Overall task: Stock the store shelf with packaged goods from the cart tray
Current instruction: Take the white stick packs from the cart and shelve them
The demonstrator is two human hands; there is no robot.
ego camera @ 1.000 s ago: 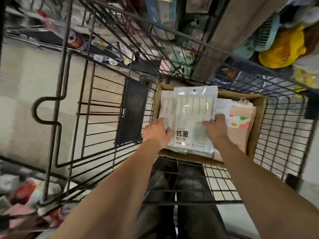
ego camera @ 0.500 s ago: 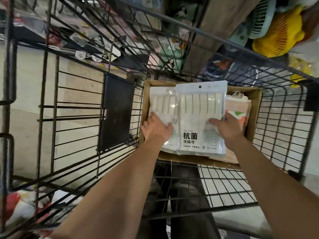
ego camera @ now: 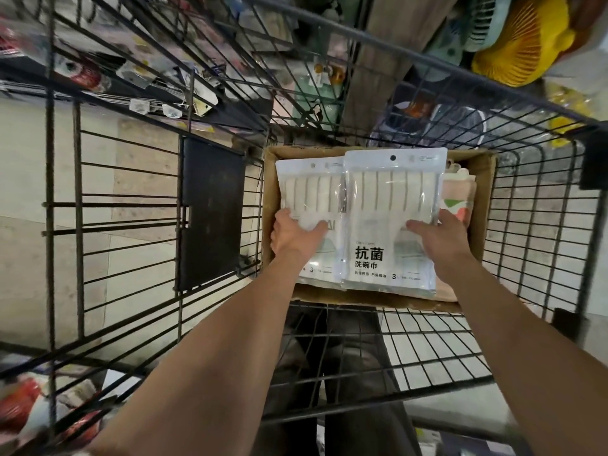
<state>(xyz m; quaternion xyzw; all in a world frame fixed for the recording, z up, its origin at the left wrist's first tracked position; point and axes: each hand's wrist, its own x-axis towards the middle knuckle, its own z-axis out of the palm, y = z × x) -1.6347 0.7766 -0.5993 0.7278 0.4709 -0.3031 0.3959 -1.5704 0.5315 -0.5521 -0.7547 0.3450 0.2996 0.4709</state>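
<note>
The likeliest slip here is with the two glossy clear-plastic packs of white striped dish towels: the right pack [ego camera: 391,205] overlaps the edge of the left pack [ego camera: 311,199], and both films look slick, so if they are lifted together one could slide off the other and drop back into the shallow brown cardboard tray [ego camera: 483,179] or through the black wire cart [ego camera: 533,225]. A lift from the lower half alone could also let the tall top sag and fold. The pink patterned packs [ego camera: 459,200] wedged at the tray's right side may drag up along with the right pack if they catch on it.

Both arms reach forward and down from the bottom of the view, nearly straight, into the tray at the far end of the cart. The left hand [ego camera: 292,233] lies palm-down on the left pack, thumb spread across its front and fingers at its left edge; it presses or lightly grips rather than fully closing. The right hand [ego camera: 437,233] rests likewise on the right pack, thumb across the face, fingers curled round its right edge. The shelf to be stocked, I judge, is the cluttered racking beyond the cart.
</note>
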